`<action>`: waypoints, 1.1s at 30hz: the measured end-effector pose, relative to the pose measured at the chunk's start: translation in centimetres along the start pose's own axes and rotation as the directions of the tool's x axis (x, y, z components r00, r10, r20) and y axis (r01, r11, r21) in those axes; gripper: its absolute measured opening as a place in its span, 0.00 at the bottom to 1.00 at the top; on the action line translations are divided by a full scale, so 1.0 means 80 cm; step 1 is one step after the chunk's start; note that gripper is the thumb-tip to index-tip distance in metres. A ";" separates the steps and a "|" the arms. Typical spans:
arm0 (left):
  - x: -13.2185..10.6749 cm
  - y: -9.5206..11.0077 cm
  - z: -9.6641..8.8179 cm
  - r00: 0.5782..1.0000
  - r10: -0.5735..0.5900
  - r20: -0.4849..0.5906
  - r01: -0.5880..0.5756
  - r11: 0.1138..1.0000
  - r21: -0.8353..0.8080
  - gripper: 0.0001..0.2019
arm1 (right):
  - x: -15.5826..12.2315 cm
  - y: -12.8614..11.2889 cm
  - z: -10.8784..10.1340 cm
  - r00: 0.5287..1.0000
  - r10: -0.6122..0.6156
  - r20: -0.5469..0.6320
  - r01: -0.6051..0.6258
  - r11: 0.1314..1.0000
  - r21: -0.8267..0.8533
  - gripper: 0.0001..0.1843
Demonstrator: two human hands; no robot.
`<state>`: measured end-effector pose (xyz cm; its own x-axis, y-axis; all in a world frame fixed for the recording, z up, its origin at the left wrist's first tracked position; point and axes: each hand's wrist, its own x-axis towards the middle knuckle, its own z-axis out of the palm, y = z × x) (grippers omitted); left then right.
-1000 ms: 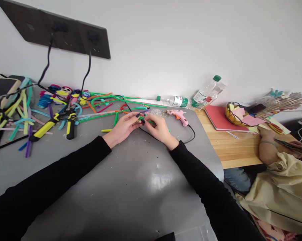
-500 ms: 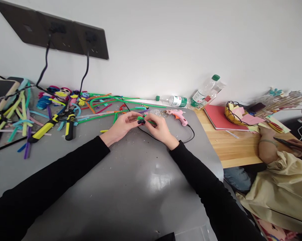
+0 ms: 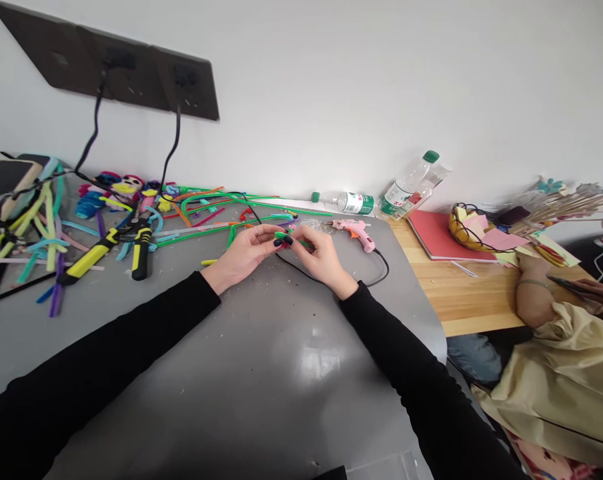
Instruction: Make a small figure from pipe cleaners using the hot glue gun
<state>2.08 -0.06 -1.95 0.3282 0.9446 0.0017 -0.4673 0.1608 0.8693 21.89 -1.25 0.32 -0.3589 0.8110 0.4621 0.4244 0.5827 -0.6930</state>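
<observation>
My left hand (image 3: 244,255) and my right hand (image 3: 322,259) meet above the grey table (image 3: 261,373), thumbs and fingertips pinched close together. Between them is a small green fuzzy piece of pipe cleaner (image 3: 282,235), mostly covered by my fingers, with a trace of red at its edge. Both hands are closed on it. Just beyond my right hand lies a pink glue gun (image 3: 357,233), its black cord running beneath my hands. Loose green pipe cleaners (image 3: 206,231) lie behind my left hand.
Yellow-black pliers (image 3: 140,252) and many coloured pipe cleaners (image 3: 56,267) lie at the left, near fuzzy figures (image 3: 94,202). A lying bottle (image 3: 349,202) and standing bottles (image 3: 406,187) are by the wall. At right, a person's arm (image 3: 534,293) rests on a wooden table (image 3: 461,313).
My right fingertips have shifted slightly over the green piece, the thumb closer to the left one. Both hands otherwise keep their place.
</observation>
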 end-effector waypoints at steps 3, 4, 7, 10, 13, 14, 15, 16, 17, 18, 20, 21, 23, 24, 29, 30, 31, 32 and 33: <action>0.002 -0.002 -0.004 1.000 -0.018 0.004 0.018 0.999 -0.047 0.20 | 0.000 0.000 -0.002 1.000 -0.011 0.001 0.011 1.000 -0.007 0.14; 0.002 -0.002 -0.004 1.000 -0.018 0.005 0.018 0.998 -0.054 0.20 | 0.000 0.000 -0.002 1.000 -0.013 0.000 0.013 1.000 -0.012 0.14; 0.002 0.000 -0.005 1.000 -0.011 0.004 0.011 0.999 -0.050 0.19 | -0.001 0.001 -0.002 1.000 -0.022 -0.002 0.022 0.999 -0.023 0.14; 0.000 0.002 -0.002 1.000 -0.014 0.010 0.014 0.999 -0.032 0.18 | -0.001 0.002 -0.002 0.999 -0.034 -0.004 0.034 0.999 -0.026 0.14; -0.001 0.004 0.002 1.000 -0.023 0.021 0.024 0.998 -0.051 0.19 | -0.001 0.003 -0.003 0.999 -0.048 -0.004 0.048 0.998 -0.032 0.13; -0.001 0.004 0.002 0.999 -0.030 0.022 0.032 0.997 -0.065 0.19 | -0.001 0.004 -0.003 0.999 -0.050 -0.004 0.050 0.998 -0.038 0.13; 0.000 0.004 0.003 0.999 -0.038 0.020 0.039 0.996 -0.080 0.19 | -0.001 0.004 -0.003 0.999 -0.052 -0.003 0.052 0.998 -0.046 0.12; 0.000 0.003 0.003 0.999 -0.046 0.014 0.047 0.994 -0.094 0.18 | -0.001 0.005 -0.002 0.999 -0.054 0.002 0.054 0.997 -0.054 0.12; 0.000 0.003 0.002 0.999 -0.052 0.004 0.052 0.993 -0.104 0.18 | -0.001 0.006 -0.002 0.998 -0.058 0.011 0.059 0.996 -0.060 0.12; 0.000 0.002 0.001 0.998 -0.056 -0.009 0.055 0.992 -0.110 0.18 | -0.001 0.007 -0.001 0.998 -0.064 0.020 0.066 0.996 -0.064 0.12; 0.001 0.000 -0.001 0.998 -0.063 -0.031 0.060 0.992 -0.108 0.17 | -0.001 0.008 0.000 0.996 -0.077 0.038 0.080 0.994 -0.069 0.12; 0.001 -0.001 -0.001 0.997 -0.068 -0.038 0.064 0.993 -0.102 0.17 | -0.002 0.008 0.001 0.996 -0.081 0.043 0.084 0.994 -0.073 0.11; 0.002 -0.001 -0.002 0.996 -0.076 -0.046 0.072 0.994 -0.084 0.16 | -0.002 0.008 0.002 0.995 -0.086 0.047 0.090 0.992 -0.085 0.10; 0.002 -0.001 -0.002 0.996 -0.079 -0.049 0.075 0.994 -0.076 0.16 | -0.002 0.009 0.002 0.995 -0.088 0.047 0.092 0.992 -0.090 0.10; 0.001 0.002 0.001 0.993 -0.085 -0.076 0.082 0.996 -0.046 0.18 | -0.003 0.010 0.005 0.993 -0.110 0.044 0.114 0.989 -0.093 0.09; 0.001 0.002 0.001 0.993 -0.086 -0.081 0.083 0.996 -0.040 0.18 | -0.003 0.010 0.005 0.993 -0.112 0.047 0.116 0.989 -0.094 0.09; 0.001 0.001 0.001 0.993 -0.087 -0.085 0.085 0.996 -0.035 0.18 | -0.003 0.010 0.005 0.992 -0.116 0.047 0.120 0.988 -0.095 0.09; 0.002 0.001 0.002 0.992 -0.087 -0.086 0.085 0.996 -0.030 0.18 | -0.002 0.010 0.006 0.992 -0.120 0.047 0.124 0.988 -0.096 0.08; 0.002 0.000 0.002 0.993 -0.086 -0.084 0.084 0.996 -0.028 0.17 | -0.002 0.010 0.006 0.991 -0.125 0.046 0.129 0.987 -0.097 0.08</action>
<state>2.24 0.02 -1.84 0.2973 0.9479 -0.1146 -0.4611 0.2477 0.8521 21.93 -0.95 -0.59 -0.4466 0.7285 0.5194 0.4529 0.6847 -0.5710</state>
